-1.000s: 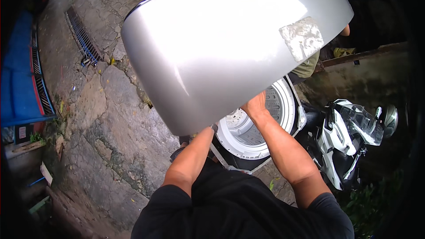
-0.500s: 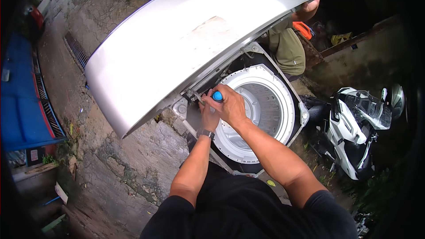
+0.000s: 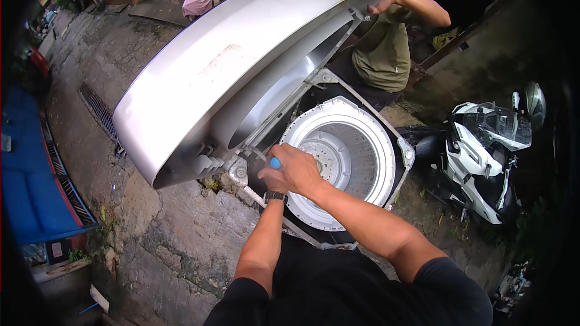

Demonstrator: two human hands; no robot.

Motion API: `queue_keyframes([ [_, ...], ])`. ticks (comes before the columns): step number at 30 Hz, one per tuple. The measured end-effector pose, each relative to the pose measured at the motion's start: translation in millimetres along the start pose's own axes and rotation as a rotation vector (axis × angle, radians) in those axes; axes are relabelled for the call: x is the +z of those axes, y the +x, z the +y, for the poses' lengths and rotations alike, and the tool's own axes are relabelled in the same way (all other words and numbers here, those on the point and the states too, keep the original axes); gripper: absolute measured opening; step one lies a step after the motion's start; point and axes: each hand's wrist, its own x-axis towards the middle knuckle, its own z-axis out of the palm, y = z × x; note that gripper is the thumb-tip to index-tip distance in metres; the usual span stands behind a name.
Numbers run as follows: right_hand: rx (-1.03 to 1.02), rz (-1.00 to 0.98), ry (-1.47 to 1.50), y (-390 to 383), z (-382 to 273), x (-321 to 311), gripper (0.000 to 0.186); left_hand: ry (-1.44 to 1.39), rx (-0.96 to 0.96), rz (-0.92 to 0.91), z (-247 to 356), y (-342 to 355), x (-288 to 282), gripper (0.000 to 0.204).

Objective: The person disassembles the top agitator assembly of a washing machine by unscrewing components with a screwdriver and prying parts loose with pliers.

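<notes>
A top-loading washing machine stands before me with its grey top cover (image 3: pixel 199 78) tilted up to the left. Its white tub ring (image 3: pixel 388 163) and drum (image 3: pixel 368 145) are exposed. At the machine's left corner, my right hand (image 3: pixel 300 172) is closed round a blue-handled screwdriver (image 3: pixel 275 163); only the handle's end shows, its shaft hidden. Just under it, my left hand (image 3: pixel 273 180) is closed by the frame corner (image 3: pixel 241 172); what its fingers grip is hidden. Another person's hand (image 3: pixel 383 1) supports the cover's far edge.
The other person, in an olive shirt (image 3: pixel 386 54), stands beyond the machine. A white motorcycle (image 3: pixel 477 154) is parked at the right. Cracked paving (image 3: pixel 175 229) runs along the left, with a drain grate (image 3: pixel 96 108) and a blue panel (image 3: pixel 39 169) farther out.
The cover stands higher, its underside now showing, and the other person's hand and forearm have come into fuller view. My hands stay together at the same corner, the screwdriver still in my right.
</notes>
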Motion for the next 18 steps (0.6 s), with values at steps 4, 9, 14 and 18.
queue_keyframes([
  [4,-0.182,0.111,0.100,3.2,2.1,-10.3,0.052,0.008,0.068,0.076,12.2,0.6,6.6,0.046],
  [9,-0.097,-0.110,0.145,4.1,13.6,-22.4,0.036,0.196,-0.124,-0.054,52.8,-4.3,0.8,0.044],
  [14,-0.037,-0.190,0.173,16.4,9.3,-27.7,0.036,0.526,0.114,-0.057,75.2,-32.1,-21.3,0.056],
  [18,-0.098,-0.159,0.159,12.7,18.8,-21.8,0.034,0.565,0.163,0.006,115.1,-44.1,-32.8,0.069],
])
